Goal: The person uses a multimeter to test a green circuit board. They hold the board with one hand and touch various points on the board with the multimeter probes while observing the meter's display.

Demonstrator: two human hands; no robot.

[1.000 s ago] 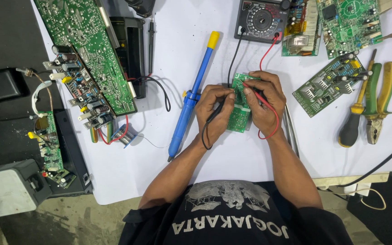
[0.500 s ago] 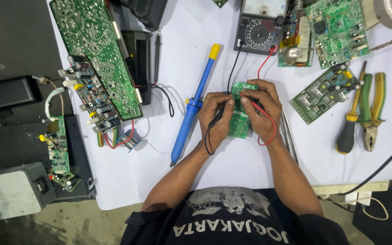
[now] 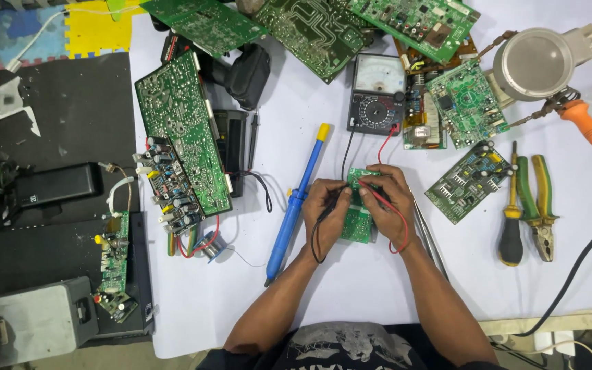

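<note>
A small green circuit board (image 3: 358,220) lies on the white sheet (image 3: 378,294) between my hands. My left hand (image 3: 325,211) grips a black test probe against the board's left side. My right hand (image 3: 386,205) holds a red test probe on the board's upper part. Black and red leads run up from the probes to an analogue multimeter (image 3: 376,94) just beyond the board. A blue desoldering pump with a yellow cap (image 3: 297,203) lies slanted right beside my left hand.
Several green circuit boards (image 3: 183,130) crowd the top and left. To the right lie a small board (image 3: 469,181), a screwdriver (image 3: 511,219), pliers (image 3: 537,205), tweezers (image 3: 429,236), a magnifier (image 3: 539,63) and an orange-handled soldering iron (image 3: 590,133). Black cases (image 3: 56,183) lie at the left.
The view has tilted, so everything sits lower in frame and more boards show at the top. Both hands stay on the small board with the probes, barely shifted.
</note>
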